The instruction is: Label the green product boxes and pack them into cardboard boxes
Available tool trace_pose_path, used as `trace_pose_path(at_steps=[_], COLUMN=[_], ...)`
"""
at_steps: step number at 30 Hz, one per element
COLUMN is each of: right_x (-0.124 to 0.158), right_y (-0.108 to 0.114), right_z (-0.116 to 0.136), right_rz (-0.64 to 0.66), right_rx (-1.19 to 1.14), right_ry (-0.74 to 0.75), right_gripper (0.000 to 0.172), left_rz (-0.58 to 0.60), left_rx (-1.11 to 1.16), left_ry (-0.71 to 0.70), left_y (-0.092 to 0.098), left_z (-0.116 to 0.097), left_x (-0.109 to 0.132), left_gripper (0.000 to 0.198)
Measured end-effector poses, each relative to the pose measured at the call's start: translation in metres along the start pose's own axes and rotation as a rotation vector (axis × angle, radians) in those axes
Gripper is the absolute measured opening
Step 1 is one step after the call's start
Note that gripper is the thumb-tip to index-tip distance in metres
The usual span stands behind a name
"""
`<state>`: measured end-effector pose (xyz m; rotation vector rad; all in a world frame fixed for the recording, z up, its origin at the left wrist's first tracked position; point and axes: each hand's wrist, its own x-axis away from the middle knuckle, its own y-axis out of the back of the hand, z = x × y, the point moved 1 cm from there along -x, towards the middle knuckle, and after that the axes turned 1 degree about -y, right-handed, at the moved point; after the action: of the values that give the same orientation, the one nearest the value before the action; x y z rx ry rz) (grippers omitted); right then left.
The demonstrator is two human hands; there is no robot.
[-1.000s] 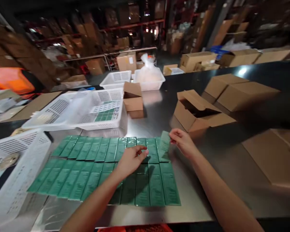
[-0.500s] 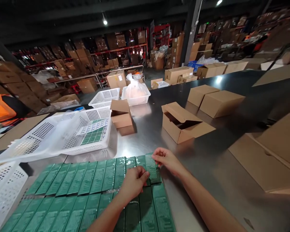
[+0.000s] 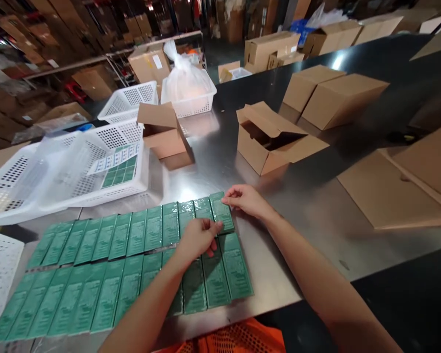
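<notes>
Two rows of flat green wrapped packets (image 3: 106, 264) lie side by side on a steel table (image 3: 308, 206). My left hand (image 3: 198, 236) rests with curled fingers on the right end of the far row, pinching the edge of a packet. My right hand (image 3: 244, 200) has its fingers closed on the rightmost green packet (image 3: 222, 212) of the far row, which lies flat against its neighbour.
A white perforated basket (image 3: 69, 171) with green sheets sits behind the rows, two more baskets beyond. An open small carton (image 3: 163, 135) and an open cardboard box (image 3: 272, 139) stand further back. Closed boxes and flat cardboard lie at right. An orange crate shows below the table edge.
My right hand brought the lifted packet down flat onto the end of the far row. My left hand stayed at that end. The camera tipped up, then back down.
</notes>
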<state>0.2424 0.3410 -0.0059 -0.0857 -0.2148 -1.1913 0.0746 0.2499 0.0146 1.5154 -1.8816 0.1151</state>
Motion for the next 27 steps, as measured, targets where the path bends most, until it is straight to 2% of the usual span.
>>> trace_pose_path(at_steps=[3,9,15,21,27], right_x=[-0.004,-0.005,-0.002,0.001,0.001], right_y=[-0.002,-0.010,-0.008,-0.007,-0.008], right_z=[-0.008,-0.015,-0.010,-0.005,-0.003], right_rz=[0.027,0.005,0.003,-0.013,-0.017], right_rx=[-0.019,-0.022,0.037,0.057,0.091], right_ry=[-0.033,-0.046,-0.070,-0.141,-0.151], right_gripper=[0.031,0.023,0.021,0.011,0.011], left_rz=[-0.021,-0.080,-0.098,-0.099,-0.092], left_rx=[-0.041,-0.137,-0.187,-0.207,-0.237], left_ry=[0.031,0.052,0.056,0.075,0.070], left_y=[-0.001,-0.003,-0.005,-0.005,-0.005], left_z=[-0.002,-0.005,-0.005,-0.007,-0.009], left_x=[0.000,-0.001,-0.001,-0.001,-0.003], left_gripper=[0.033,0.032,0.031,0.030,0.030])
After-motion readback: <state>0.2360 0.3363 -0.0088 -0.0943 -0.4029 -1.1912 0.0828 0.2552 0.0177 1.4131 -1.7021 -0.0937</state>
